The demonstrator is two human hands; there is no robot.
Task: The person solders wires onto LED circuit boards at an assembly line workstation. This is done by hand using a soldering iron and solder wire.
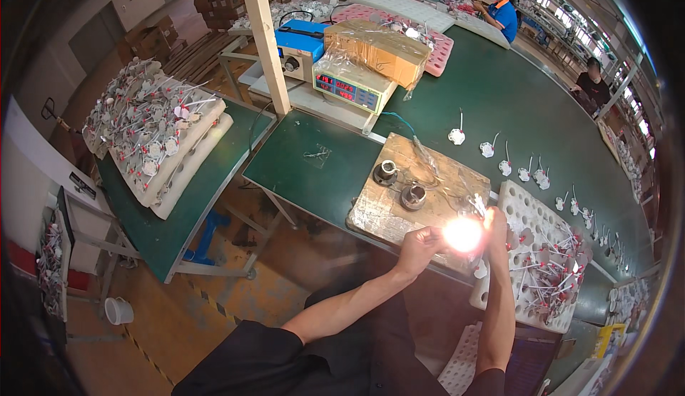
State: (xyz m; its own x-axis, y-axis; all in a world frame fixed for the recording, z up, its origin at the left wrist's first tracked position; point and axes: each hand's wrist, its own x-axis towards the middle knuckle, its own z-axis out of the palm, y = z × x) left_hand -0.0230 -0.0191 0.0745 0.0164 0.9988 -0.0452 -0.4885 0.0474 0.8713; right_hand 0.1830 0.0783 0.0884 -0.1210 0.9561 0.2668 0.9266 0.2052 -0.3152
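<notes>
A brightly lit LED lamp module shines between my hands over the near edge of a wooden board; its glare hides its outline. My left hand is closed, fingertips pinched at the module's left side. On the other side my right hand is closed around it too, near white wire ends. Two dark round sockets, one upright post and a wider cup, are fixed on the board. Exact finger contact is washed out by the light.
Right of the board lies a white foam tray heaped with wired modules. More modules stand in rows along the green conveyor. A meter with red digits sits beyond the board. Another loaded foam tray is at left. Two people work farther off.
</notes>
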